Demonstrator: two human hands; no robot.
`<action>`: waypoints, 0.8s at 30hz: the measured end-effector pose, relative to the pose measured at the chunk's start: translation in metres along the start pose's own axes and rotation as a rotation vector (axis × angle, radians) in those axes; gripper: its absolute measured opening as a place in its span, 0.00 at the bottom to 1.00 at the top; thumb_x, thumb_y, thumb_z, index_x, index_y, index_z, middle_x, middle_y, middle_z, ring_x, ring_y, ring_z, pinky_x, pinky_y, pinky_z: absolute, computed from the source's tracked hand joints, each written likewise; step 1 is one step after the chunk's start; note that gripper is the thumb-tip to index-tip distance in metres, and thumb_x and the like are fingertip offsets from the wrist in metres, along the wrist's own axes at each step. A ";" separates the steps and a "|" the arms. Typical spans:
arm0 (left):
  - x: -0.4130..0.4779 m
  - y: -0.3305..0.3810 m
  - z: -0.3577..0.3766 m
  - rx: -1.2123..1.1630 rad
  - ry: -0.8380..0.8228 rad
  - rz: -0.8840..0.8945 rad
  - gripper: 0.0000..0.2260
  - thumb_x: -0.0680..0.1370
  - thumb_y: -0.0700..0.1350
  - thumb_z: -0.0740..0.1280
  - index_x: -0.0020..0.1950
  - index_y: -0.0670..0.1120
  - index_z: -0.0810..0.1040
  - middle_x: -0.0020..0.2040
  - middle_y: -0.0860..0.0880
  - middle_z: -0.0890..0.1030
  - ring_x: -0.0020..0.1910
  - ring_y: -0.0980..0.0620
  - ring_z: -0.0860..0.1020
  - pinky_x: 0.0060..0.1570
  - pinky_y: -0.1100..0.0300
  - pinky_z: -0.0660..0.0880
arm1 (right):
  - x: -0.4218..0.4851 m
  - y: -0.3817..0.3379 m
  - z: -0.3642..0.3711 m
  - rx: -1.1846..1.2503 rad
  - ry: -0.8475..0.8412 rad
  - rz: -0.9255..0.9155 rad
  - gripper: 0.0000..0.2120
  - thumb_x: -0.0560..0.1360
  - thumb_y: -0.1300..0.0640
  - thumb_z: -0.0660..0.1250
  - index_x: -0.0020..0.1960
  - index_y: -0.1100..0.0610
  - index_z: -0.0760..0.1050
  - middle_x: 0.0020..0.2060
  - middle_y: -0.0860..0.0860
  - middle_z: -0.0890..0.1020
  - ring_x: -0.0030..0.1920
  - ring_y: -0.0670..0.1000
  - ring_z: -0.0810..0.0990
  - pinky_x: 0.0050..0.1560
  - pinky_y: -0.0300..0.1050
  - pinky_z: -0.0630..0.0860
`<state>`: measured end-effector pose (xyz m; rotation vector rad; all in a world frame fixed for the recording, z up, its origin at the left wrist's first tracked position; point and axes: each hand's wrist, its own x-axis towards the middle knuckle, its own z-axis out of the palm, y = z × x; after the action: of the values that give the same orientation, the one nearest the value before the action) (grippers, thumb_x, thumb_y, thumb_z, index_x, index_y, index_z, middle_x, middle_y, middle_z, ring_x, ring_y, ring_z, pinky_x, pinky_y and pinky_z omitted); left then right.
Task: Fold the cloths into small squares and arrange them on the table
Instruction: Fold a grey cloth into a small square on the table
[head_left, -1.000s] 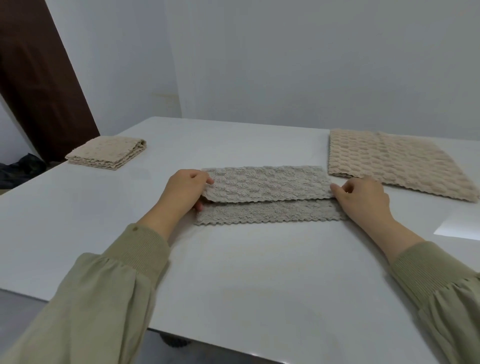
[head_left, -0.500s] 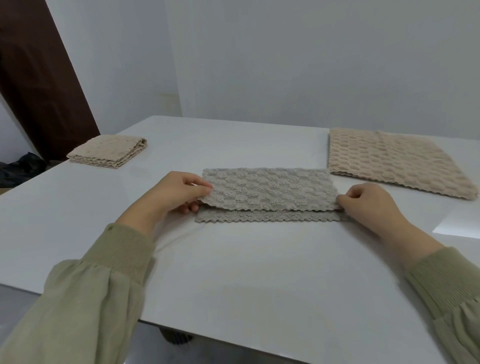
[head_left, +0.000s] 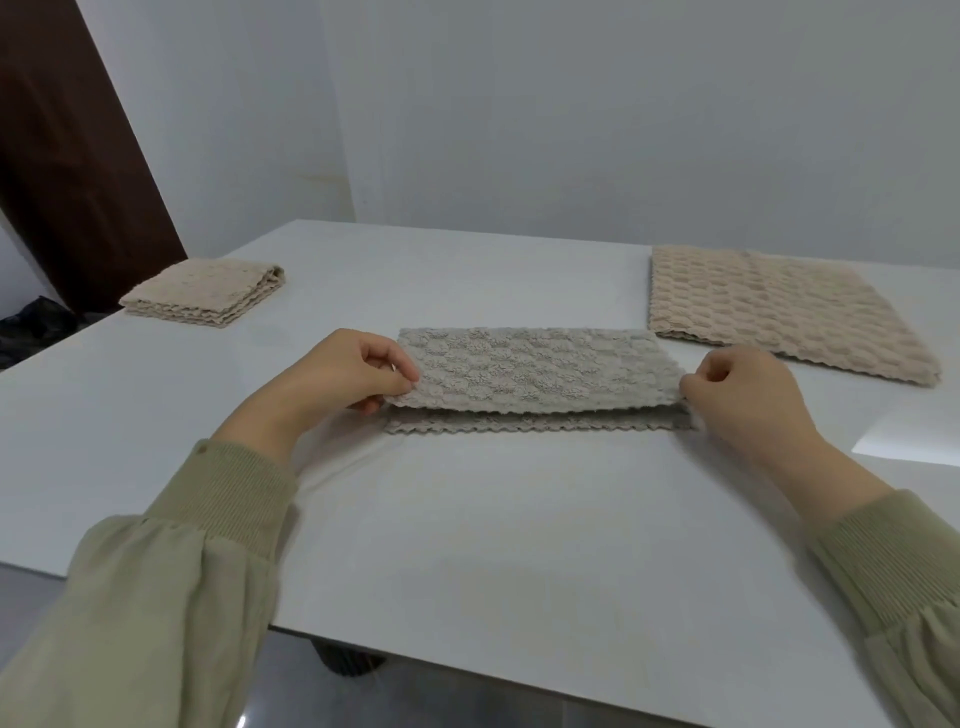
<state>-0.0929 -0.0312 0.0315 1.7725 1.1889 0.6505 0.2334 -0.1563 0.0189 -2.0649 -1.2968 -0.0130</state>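
A grey cloth, half folded, lies mid-table; I see its top flap lifted off the scalloped near edge, bare tabletop in front. My left hand and right hand pinch its ends, palms down. Beyond: a folded beige cloth left, a flat beige cloth right.

White table carried: folded beige cloth far left; grey cloth centre; flat beige cloth far right.
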 end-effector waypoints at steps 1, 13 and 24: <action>0.000 0.000 -0.002 -0.030 -0.003 0.011 0.07 0.72 0.31 0.69 0.39 0.42 0.81 0.24 0.52 0.71 0.24 0.54 0.69 0.26 0.65 0.69 | 0.000 -0.002 -0.001 0.010 0.054 -0.025 0.09 0.67 0.62 0.65 0.29 0.63 0.71 0.28 0.55 0.75 0.34 0.55 0.72 0.34 0.46 0.66; -0.003 0.006 0.032 0.459 0.334 0.526 0.08 0.69 0.54 0.67 0.36 0.50 0.80 0.31 0.53 0.74 0.32 0.55 0.72 0.37 0.60 0.68 | -0.005 -0.013 0.009 -0.119 0.165 -0.349 0.06 0.69 0.62 0.69 0.35 0.61 0.74 0.37 0.54 0.74 0.43 0.58 0.72 0.46 0.48 0.65; 0.009 0.033 0.088 0.709 0.104 0.572 0.17 0.78 0.51 0.61 0.30 0.49 0.71 0.29 0.53 0.72 0.32 0.53 0.70 0.36 0.57 0.67 | -0.011 -0.039 0.041 -0.087 -0.085 -0.459 0.19 0.73 0.56 0.65 0.26 0.51 0.64 0.27 0.47 0.69 0.35 0.51 0.69 0.38 0.46 0.64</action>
<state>-0.0041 -0.0609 0.0179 2.7628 1.0441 0.6935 0.1835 -0.1319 0.0053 -1.8088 -1.8258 -0.1915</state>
